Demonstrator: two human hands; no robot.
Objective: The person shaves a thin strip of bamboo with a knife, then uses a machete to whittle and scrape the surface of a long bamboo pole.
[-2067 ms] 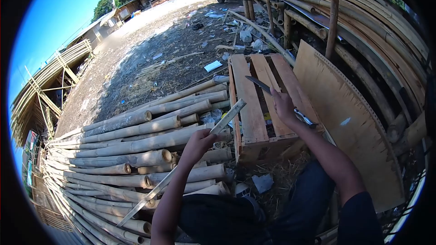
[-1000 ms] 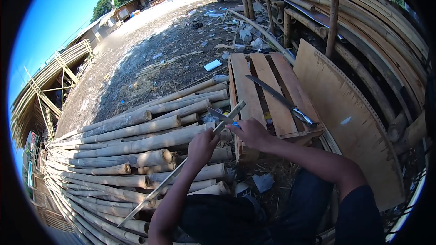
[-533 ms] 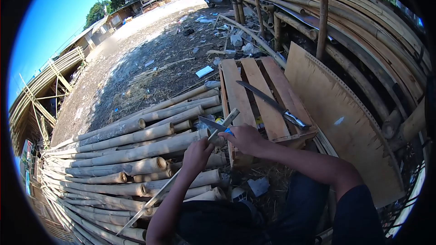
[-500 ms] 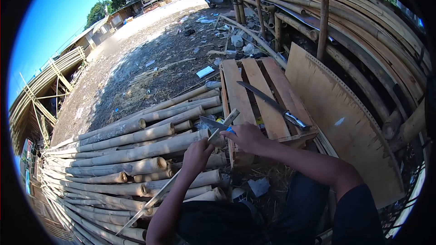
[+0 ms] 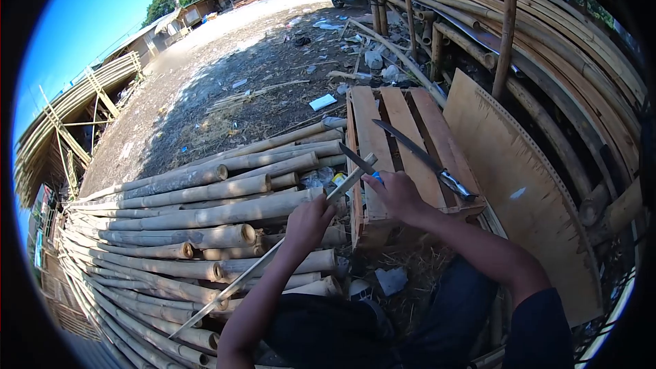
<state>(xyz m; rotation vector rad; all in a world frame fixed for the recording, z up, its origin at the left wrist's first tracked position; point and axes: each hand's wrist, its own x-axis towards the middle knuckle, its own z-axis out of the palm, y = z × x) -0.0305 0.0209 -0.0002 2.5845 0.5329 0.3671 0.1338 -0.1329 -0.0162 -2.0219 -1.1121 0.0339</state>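
Closest to me, the person's bare forearms come up over dark trousers [image 5: 458,301], and the left hand [image 5: 307,225] has its fingers closed around a pale strip [image 5: 255,268], gripping it toward its upper end. One short stretch pokes out above that fist; the long remainder slants down beside the left forearm, its far tip over a pile of bamboo poles [image 5: 191,219]. The strip is thin, narrow, straight and yellowish, rather flat, with a squarish upper tip. Just beside that tip, the right hand [image 5: 402,198] has its fingers wrapped about the blue handle of a small knife [image 5: 356,158], whose dark blade angles up and away across the strip's end; whether the edge touches the wood I cannot tell. Right past the hands sits a slatted wooden crate [image 5: 369,133], and on its boards lies a larger knife [image 5: 415,145], shiny handle toward the person. A curved-edged plywood sheet [image 5: 523,191] leans to the right of the crate. Farther off, littered ground [image 5: 266,106] stretches toward low sheds [image 5: 154,44] under blue sky.
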